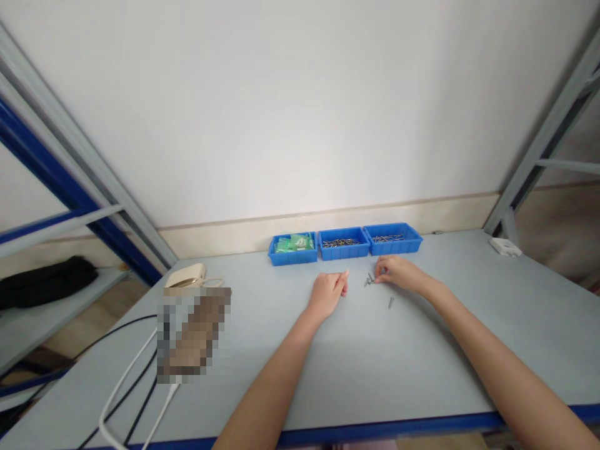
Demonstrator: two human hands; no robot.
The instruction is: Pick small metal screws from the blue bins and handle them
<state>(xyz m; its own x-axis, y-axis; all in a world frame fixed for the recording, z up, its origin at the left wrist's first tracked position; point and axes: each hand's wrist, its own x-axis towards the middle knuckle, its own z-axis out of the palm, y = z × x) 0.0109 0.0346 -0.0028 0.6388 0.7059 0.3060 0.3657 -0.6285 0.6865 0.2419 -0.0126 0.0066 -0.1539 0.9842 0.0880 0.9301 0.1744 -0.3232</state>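
my two bare hands work over a pale surface [375, 375], seen from the head camera. the right hand [397, 272] reaches in with bent fingers, its fingertips at a small cluster of metal screws [369, 280]; i cannot tell whether its grip is pinching one of them. a single screw [390, 303] lies apart, nearer to me. to the cluster's left, the left hand [327, 292] rests loosely curled, thumb beside the forefinger; whether that grip holds anything, i cannot tell.

behind the hands, three blue bins stand in a row near the wall [319, 125]: the left bin [294, 257] with green packets [300, 240], the middle bin [345, 252] and the right bin [396, 247] with metal pieces. at far left, a pale box [187, 274] sits beyond a pixelated object [197, 337]; at far right lies a white device [505, 247].
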